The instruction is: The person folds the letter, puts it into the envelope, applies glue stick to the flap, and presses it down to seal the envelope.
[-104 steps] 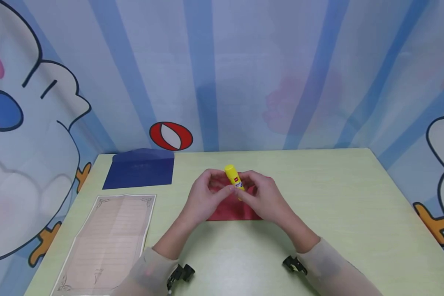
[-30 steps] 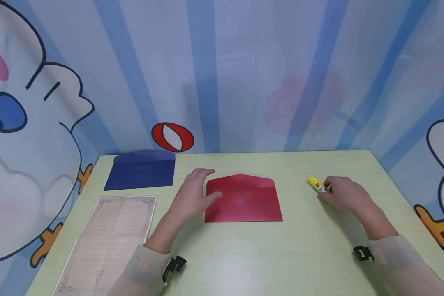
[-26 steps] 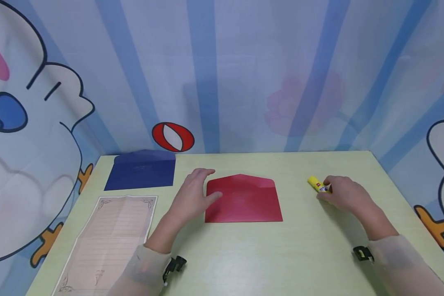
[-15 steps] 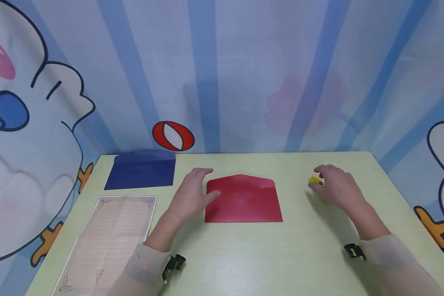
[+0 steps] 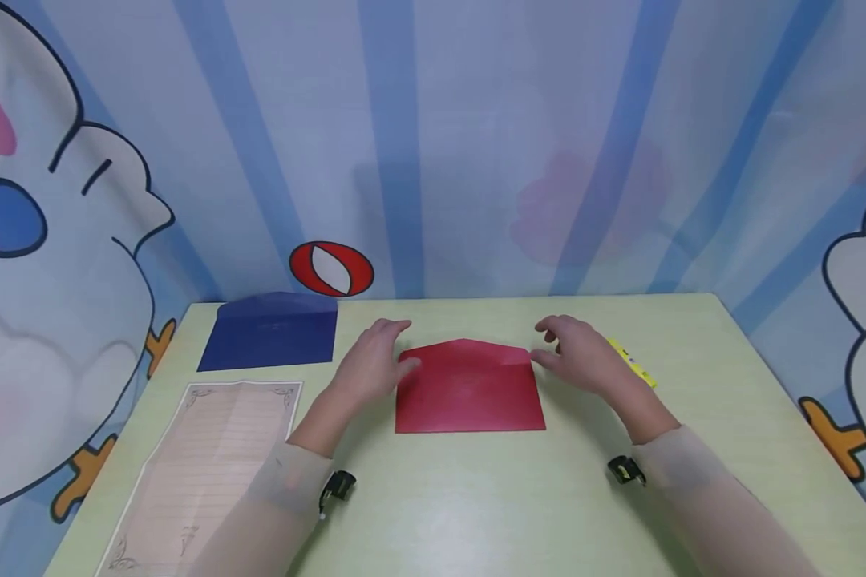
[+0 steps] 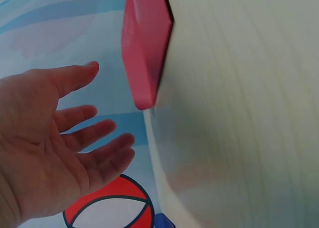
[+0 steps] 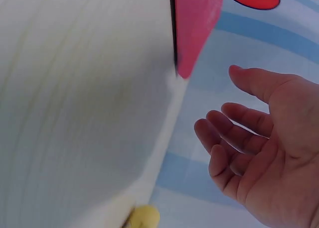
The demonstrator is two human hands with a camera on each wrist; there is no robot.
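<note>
And there it was, centre frame: the red envelope (image 5: pixel 469 393) lay on the pale worktop (image 5: pixel 462 497), its flap (image 5: pixel 465 351) pointing toward the top of the frame, with both hands bracketing it. The left hand (image 5: pixel 368 365) hung by the upper left corner, the right hand (image 5: pixel 580 353) by the upper right. Contact? None that showed: the left wrist view had a clear gap between hand and envelope, and the right wrist view told the same story. The left fingers (image 6: pixel 94 132) were spread and relaxed, grasping nothing; the right fingers (image 7: pixel 241 133) bent a touch more, but they too were released.

Right of centre, the glue stick (image 5: pixel 638 369) lay unheld, partly hidden by the right hand. Upper left sat the blue envelope (image 5: pixel 270 332), and below it the lined sheet (image 5: pixel 209 465) ran out of the lower edge.

So which step was this? By all appearances, a two-handed reach for the red envelope, the grip not yet made. The next move seemed to call for a light touch: both hands coming in together, fingertips meeting those corners gently. Too hard a pinch could well have creased it.
</note>
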